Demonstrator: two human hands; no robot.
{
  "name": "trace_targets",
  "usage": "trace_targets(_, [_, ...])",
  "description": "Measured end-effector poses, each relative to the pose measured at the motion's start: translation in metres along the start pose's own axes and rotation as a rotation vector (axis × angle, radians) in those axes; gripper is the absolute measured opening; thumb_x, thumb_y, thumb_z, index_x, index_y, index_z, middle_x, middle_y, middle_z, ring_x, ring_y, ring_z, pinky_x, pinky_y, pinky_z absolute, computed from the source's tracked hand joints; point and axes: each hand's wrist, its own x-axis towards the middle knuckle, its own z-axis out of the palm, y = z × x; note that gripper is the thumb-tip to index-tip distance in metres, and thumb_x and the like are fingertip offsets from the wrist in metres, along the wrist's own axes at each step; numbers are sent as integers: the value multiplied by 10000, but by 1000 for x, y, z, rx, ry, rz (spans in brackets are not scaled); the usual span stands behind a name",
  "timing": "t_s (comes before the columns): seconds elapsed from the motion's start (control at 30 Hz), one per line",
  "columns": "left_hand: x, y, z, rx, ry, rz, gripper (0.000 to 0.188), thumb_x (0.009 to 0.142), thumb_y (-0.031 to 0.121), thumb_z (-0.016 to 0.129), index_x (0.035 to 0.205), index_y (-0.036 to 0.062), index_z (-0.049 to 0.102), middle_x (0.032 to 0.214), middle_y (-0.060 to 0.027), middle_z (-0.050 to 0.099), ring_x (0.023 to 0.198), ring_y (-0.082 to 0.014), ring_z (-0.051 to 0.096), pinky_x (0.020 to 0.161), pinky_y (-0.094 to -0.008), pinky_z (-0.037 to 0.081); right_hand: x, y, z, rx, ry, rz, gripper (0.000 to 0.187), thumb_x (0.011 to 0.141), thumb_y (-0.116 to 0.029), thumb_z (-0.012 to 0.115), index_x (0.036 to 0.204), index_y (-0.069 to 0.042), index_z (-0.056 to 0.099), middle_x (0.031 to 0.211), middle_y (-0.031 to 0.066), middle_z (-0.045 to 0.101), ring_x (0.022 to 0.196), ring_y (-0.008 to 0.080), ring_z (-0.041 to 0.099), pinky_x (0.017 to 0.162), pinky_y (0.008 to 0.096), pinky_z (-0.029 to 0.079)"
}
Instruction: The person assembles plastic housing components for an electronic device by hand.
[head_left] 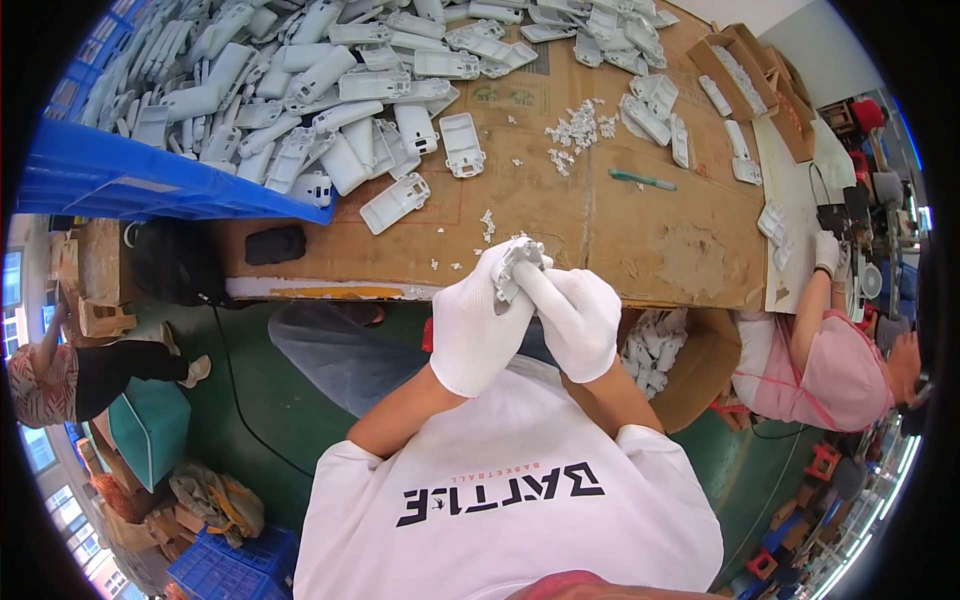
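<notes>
At the table's near edge I hold a small white plastic casing (518, 262) with cut-outs, tilted up between my two gloved hands. My left hand (485, 325), in a white knit glove, is wrapped round its left side. My right hand (583, 322), gloved alike, is closed, with one digit stretched along the casing and pressed to it; what its other fingers grip is hidden. Tiny white plastic pieces (488, 226) lie just beyond my hands. Two similar open casings, one flat casing (395, 203) and another casing (462, 145), rest to the left.
A large blue crate (170, 170) piled with casings (330, 80) fills the left. On the cardboard-covered table (540, 215) are a green pen (642, 179), a heap of tiny pieces (578, 130) and a black case (275, 245). A carton (705, 370) stands below right; a co-worker (840, 370) sits at right.
</notes>
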Motion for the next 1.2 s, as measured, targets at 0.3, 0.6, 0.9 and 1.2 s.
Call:
trace_targets(0.3, [2, -13, -3, -25, -45, -115, 303, 895, 52, 657, 1196, 52, 624, 940, -93, 760, 798, -261, 751, 697, -327, 587, -5, -1, 7, 125, -14, 70, 520, 680, -18, 686, 1197, -71, 706, 776, 10, 634, 603, 165, 593, 540, 292, 464])
trace_targets(0.6, [-2, -7, -1, -111, -24, -72, 300, 900, 34, 633, 1200, 36, 618, 1005, -84, 771, 854, -207, 761, 735, -300, 589, -16, -9, -9, 51, 9, 19, 457, 702, -11, 701, 1156, -67, 695, 791, 22, 665, 584, 171, 586, 521, 296, 453])
trace_targets(0.9, [10, -15, 0, -282, -118, -179, 302, 897, 51, 597, 1194, -5, 618, 1003, -110, 773, 887, -187, 752, 767, -282, 577, -54, -1, -6, -132, -105, 20, 458, 756, -43, 668, 1212, -41, 626, 831, 40, 634, 605, 168, 582, 529, 298, 464])
trace_targets(1.2, [43, -81, 1, 399, 108, 189, 496, 877, 158, 715, 1312, -26, 559, 1277, -230, 608, 1206, -362, 592, 1049, -425, 456, -59, 85, -23, -447, -19, 318, 146, 841, -52, 666, 973, -109, 643, 770, 105, 581, 614, 285, 611, 563, 396, 497])
